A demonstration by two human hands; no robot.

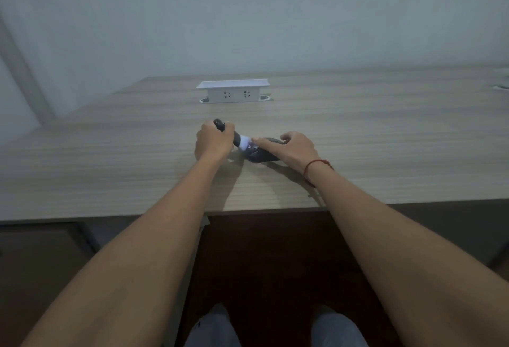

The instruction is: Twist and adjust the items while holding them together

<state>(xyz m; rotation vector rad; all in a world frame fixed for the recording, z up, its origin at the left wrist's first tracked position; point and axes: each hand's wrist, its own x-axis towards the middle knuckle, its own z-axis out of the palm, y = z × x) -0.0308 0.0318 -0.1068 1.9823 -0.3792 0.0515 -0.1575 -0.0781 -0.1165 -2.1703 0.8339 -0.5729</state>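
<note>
On a wooden desk [110, 154], the left hand [213, 141] grips a lit torch [237, 141], fingers curled round its barrel. The right hand [296, 148] lies with loose fingers over a dark mouse [260, 155], largely hidden.

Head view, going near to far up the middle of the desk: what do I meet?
Desk edge → left hand gripping a dark torch, right hand on a dark mouse → white socket box → wall.

Matt wood-grain laminate desk [358, 140]; smooth white plastic socket box [234, 92]; dark matt flashlight [220, 125]; dark smooth mouse [261, 154]; red string bracelet [316, 166].
</note>
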